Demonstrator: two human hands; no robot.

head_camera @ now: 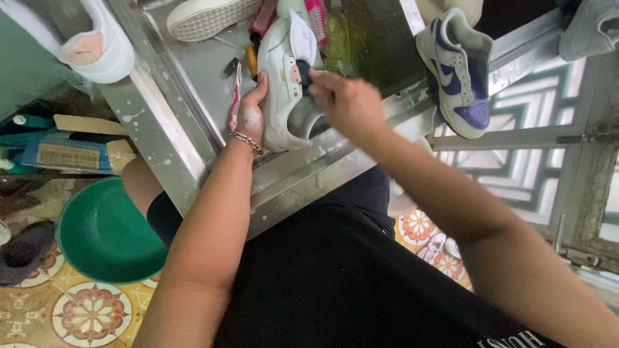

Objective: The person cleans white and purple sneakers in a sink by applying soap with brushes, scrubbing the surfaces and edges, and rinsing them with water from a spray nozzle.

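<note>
**Two-handed hold on a white sneaker over a steel trough**

At upper centre of the frame, the left hand [251, 116] wraps the side of a white sneaker [284, 84], fingers closed on it. The right hand [348, 103] pinches a dark brush or cloth [304, 72] pressed into the shoe's opening; which it is cannot be told. The sneaker's long axis runs up-frame, heel nearest the body. It rests on the wet steel trough [193, 77]. A purple-and-grey sneaker [458, 71] leans at upper right; a red toothbrush [233, 96] lies left; a green basin [103, 232] sits lower left.
</note>
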